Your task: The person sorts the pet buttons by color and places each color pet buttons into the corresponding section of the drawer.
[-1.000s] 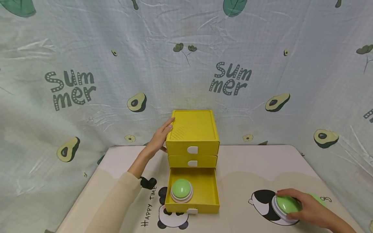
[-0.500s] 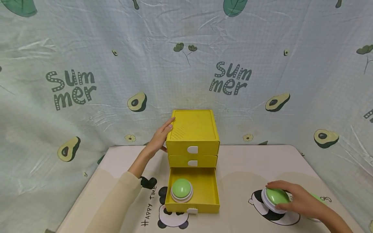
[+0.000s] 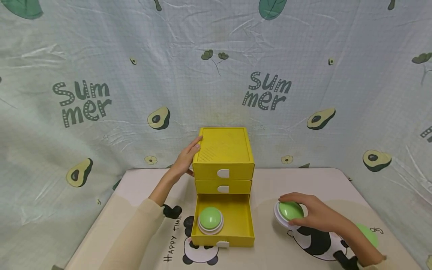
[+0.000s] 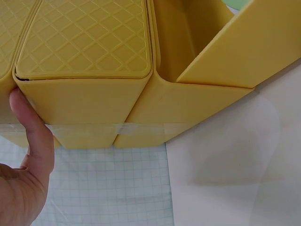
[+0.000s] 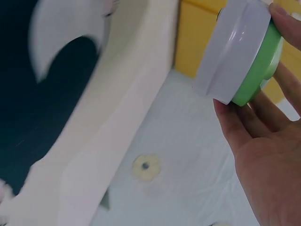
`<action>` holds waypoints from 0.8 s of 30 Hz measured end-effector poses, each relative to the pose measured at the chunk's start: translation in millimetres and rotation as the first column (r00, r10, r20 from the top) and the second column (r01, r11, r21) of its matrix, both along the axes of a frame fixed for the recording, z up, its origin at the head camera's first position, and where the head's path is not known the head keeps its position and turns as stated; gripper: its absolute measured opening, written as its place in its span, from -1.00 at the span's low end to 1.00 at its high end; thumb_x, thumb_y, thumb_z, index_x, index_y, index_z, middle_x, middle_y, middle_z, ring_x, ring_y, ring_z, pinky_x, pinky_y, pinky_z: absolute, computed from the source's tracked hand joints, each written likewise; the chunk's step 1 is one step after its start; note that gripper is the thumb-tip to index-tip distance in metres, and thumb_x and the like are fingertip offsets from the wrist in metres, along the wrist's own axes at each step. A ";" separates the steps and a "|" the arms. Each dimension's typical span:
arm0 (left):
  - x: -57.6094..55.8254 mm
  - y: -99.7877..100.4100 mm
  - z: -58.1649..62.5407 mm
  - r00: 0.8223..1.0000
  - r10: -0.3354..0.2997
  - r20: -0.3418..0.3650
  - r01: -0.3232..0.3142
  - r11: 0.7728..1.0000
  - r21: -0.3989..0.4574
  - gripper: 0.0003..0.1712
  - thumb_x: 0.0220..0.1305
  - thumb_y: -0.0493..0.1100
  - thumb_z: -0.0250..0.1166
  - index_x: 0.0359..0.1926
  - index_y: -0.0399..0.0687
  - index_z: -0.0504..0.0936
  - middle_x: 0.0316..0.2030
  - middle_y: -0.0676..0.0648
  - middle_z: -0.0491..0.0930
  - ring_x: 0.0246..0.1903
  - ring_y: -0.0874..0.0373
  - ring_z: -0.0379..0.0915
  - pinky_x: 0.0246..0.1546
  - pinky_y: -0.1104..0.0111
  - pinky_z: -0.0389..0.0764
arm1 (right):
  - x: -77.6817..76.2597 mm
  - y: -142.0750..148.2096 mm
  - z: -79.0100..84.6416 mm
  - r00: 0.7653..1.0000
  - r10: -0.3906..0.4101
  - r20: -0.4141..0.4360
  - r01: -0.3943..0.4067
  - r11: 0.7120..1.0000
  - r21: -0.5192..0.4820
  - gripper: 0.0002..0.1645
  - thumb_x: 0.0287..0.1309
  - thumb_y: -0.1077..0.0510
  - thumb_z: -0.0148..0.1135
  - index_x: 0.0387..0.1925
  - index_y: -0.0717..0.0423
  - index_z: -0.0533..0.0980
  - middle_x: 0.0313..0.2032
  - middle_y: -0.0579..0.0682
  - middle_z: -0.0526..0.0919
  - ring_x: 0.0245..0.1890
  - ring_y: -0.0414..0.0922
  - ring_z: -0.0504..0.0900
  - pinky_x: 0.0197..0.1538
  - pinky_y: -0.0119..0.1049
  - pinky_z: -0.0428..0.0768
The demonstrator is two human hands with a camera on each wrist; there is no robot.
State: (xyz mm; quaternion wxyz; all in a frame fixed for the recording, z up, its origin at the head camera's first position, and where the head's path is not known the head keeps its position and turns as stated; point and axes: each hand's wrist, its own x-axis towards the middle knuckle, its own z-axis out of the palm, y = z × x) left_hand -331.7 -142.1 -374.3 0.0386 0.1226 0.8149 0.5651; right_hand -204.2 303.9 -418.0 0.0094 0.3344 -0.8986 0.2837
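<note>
A yellow drawer unit stands upright at mid-table, its bottom drawer pulled out. Inside that drawer's left part sits a green domed push button with a white base. My left hand rests against the unit's left side, fingertips at the top edge; the left wrist view shows its thumb straight against the yellow wall. To the right of the drawer, my right hand grips a second green push button by its sides. The right wrist view shows that button tilted and lifted between thumb and fingers.
Another green round thing lies at the table's right, partly behind my right forearm. The pale table has panda prints. A patterned sheet hangs right behind the drawer unit. Two upper drawers are closed.
My right hand has carried its push button left and away from me, off the panda print toward the drawer. My left hand and the drawer unit have stayed put.
</note>
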 end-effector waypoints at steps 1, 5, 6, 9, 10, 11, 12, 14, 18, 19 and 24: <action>0.0 -0.4 -0.2 1.000 0.002 0.001 -0.002 1.000 0.002 -0.32 0.57 0.37 -0.13 0.62 0.56 0.05 0.60 -0.15 0.14 0.19 -0.32 0.50 -0.46 -0.01 0.77 | -2.5 -5.7 2.0 1.000 0.010 0.006 -0.010 1.000 0.000 -0.28 0.07 -0.16 0.57 0.25 -0.08 0.59 0.22 -0.07 0.68 0.23 -0.20 0.59 0.18 -0.39 0.61; 0.2 -0.6 -0.2 1.000 0.007 0.006 -0.007 1.000 0.007 -0.34 0.57 0.38 -0.13 0.60 0.60 0.07 0.60 -0.12 0.13 0.20 -0.33 0.49 -0.45 -0.01 0.77 | -11.4 -27.4 6.2 0.998 0.054 0.021 -0.054 0.999 0.000 -0.32 0.12 -0.17 0.54 0.25 -0.12 0.59 0.24 -0.08 0.66 0.23 -0.04 0.60 0.23 -0.32 0.62; 0.1 -0.8 -0.2 1.000 0.004 0.006 -0.004 1.000 0.006 -0.33 0.57 0.38 -0.13 0.61 0.60 0.07 0.61 -0.11 0.11 0.21 -0.33 0.48 -0.45 0.00 0.77 | -13.6 -32.7 6.8 0.998 0.065 0.026 -0.065 0.998 0.000 -0.33 0.13 -0.17 0.54 0.25 -0.13 0.59 0.25 -0.09 0.66 0.24 -0.02 0.60 0.24 -0.31 0.62; 0.2 -1.5 0.2 1.000 0.001 0.008 -0.001 1.000 0.005 -0.33 0.57 0.38 -0.14 0.61 0.60 0.06 0.63 -0.09 0.08 0.22 -0.33 0.47 -0.44 0.01 0.78 | -20.3 -48.8 7.6 0.994 0.103 0.034 -0.103 0.995 -0.012 -0.34 0.13 -0.15 0.54 0.25 -0.14 0.59 0.26 -0.09 0.65 0.24 -0.01 0.60 0.26 -0.29 0.62; 0.1 -1.5 0.4 1.000 0.001 0.008 -0.001 1.000 0.004 -0.33 0.57 0.38 -0.14 0.61 0.60 0.06 0.62 -0.09 0.08 0.22 -0.33 0.47 -0.45 0.01 0.78 | -21.9 -54.2 7.9 0.993 0.112 0.038 -0.112 0.994 -0.017 -0.34 0.13 -0.14 0.54 0.26 -0.15 0.59 0.26 -0.10 0.64 0.24 -0.02 0.60 0.26 -0.29 0.62; 0.2 -1.6 0.7 1.000 0.002 0.008 -0.002 1.000 0.006 -0.33 0.57 0.38 -0.14 0.61 0.60 0.06 0.62 -0.10 0.10 0.22 -0.33 0.48 -0.45 0.01 0.77 | -23.4 -59.9 8.2 0.992 0.119 0.044 -0.118 0.993 -0.023 -0.34 0.13 -0.14 0.54 0.26 -0.16 0.58 0.26 -0.11 0.64 0.24 -0.03 0.59 0.27 -0.29 0.62; 0.2 -1.5 1.1 1.000 0.004 0.008 -0.004 1.000 0.007 -0.33 0.57 0.38 -0.14 0.61 0.60 0.06 0.61 -0.11 0.11 0.21 -0.33 0.48 -0.45 0.01 0.77 | -24.6 -65.6 8.6 0.991 0.128 0.048 -0.127 0.991 -0.032 -0.34 0.12 -0.13 0.55 0.26 -0.16 0.59 0.26 -0.12 0.64 0.24 -0.04 0.60 0.27 -0.28 0.62; 0.3 -1.5 1.7 1.000 0.003 0.005 -0.003 1.000 0.007 -0.33 0.57 0.38 -0.14 0.61 0.59 0.06 0.60 -0.13 0.13 0.20 -0.33 0.50 -0.45 0.01 0.77 | -26.7 -76.7 9.2 0.988 0.143 0.051 -0.141 0.989 -0.046 -0.33 0.10 -0.12 0.56 0.25 -0.17 0.59 0.25 -0.14 0.64 0.24 -0.07 0.60 0.29 -0.25 0.61; 0.3 -0.7 2.3 1.000 0.001 0.002 -0.001 1.000 0.011 -0.33 0.58 0.37 -0.13 0.61 0.58 0.06 0.60 -0.13 0.13 0.19 -0.33 0.50 -0.44 0.01 0.77 | -29.1 -97.3 8.3 0.982 0.176 0.067 -0.171 0.983 -0.070 -0.33 0.07 -0.08 0.58 0.24 -0.14 0.61 0.24 -0.14 0.65 0.24 -0.08 0.60 0.32 -0.20 0.60; 0.4 -0.7 2.2 1.000 -0.001 0.002 0.001 1.000 0.008 -0.33 0.58 0.37 -0.13 0.61 0.58 0.06 0.60 -0.12 0.13 0.19 -0.33 0.50 -0.44 0.01 0.78 | -29.8 -101.8 7.3 0.981 0.183 0.066 -0.178 0.982 -0.069 -0.34 0.07 -0.08 0.58 0.24 -0.13 0.61 0.24 -0.14 0.65 0.24 -0.08 0.60 0.32 -0.19 0.60; -0.1 -0.5 1.0 1.000 0.004 0.005 -0.004 1.000 0.011 -0.34 0.57 0.37 -0.13 0.60 0.60 0.07 0.61 -0.10 0.12 0.18 -0.32 0.49 -0.45 0.01 0.77 | -34.5 -121.8 0.4 0.974 0.214 0.075 -0.210 0.976 -0.061 -0.34 0.10 -0.08 0.57 0.24 -0.09 0.61 0.24 -0.07 0.66 0.23 -0.05 0.61 0.30 -0.17 0.62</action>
